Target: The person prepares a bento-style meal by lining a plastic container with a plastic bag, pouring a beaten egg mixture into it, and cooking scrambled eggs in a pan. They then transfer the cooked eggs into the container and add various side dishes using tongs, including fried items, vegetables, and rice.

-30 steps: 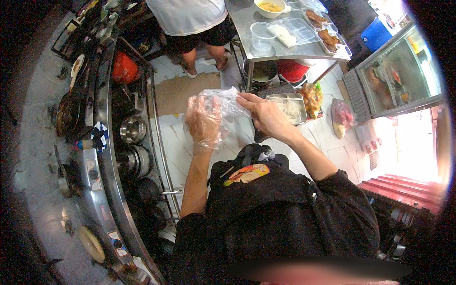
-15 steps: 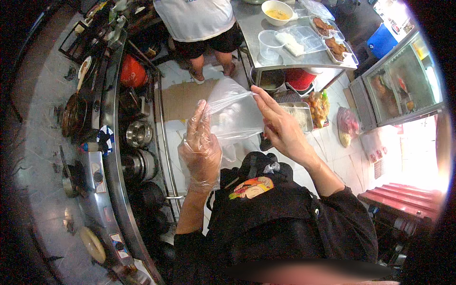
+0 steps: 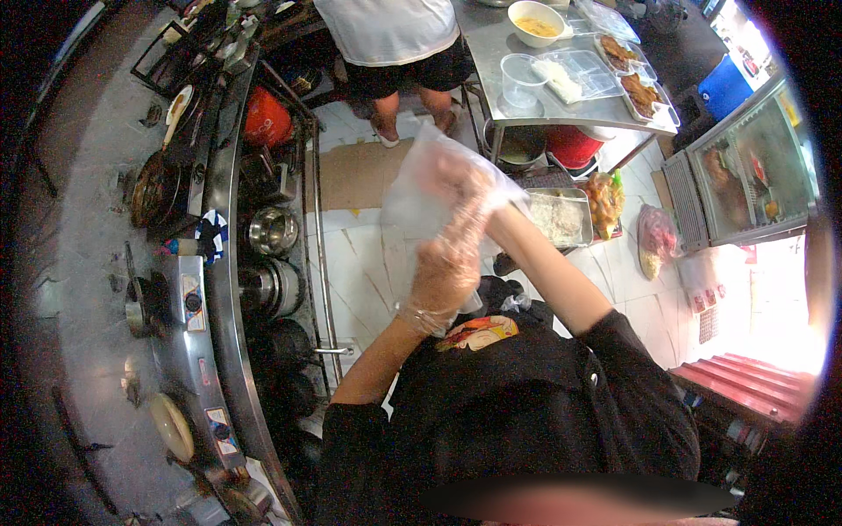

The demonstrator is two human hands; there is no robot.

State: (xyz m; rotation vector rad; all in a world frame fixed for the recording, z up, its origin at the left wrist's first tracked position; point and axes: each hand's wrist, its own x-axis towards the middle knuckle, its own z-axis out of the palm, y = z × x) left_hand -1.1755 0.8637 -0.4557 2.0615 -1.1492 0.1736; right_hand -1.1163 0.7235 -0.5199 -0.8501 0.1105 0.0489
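My right hand [image 3: 449, 168] is inside a loose, clear plastic glove [image 3: 403, 197], and its fingers show only as a blur through the film. The glove spreads out in front of it, toward the floor's brown cardboard. My left hand [image 3: 447, 272] wears a thin clear glove bunched at the wrist. Its fingers are closed on the loose glove's film near my right wrist, and the two hands overlap there.
A steel counter with burners [image 3: 191, 302] runs along my left. Ahead right, a steel table [image 3: 517, 131] bears a bowl [image 3: 537, 24], a plastic tub [image 3: 524, 81] and fried food [image 3: 643, 95]. Below it are a tray [image 3: 561, 217] and red bucket [image 3: 574, 147]. Another person [image 3: 395, 35] stands ahead.
My right hand has gone from pinching the glove's edge to being inside it. My left hand has moved right and now grips the film by the right wrist. The view has shifted slightly.
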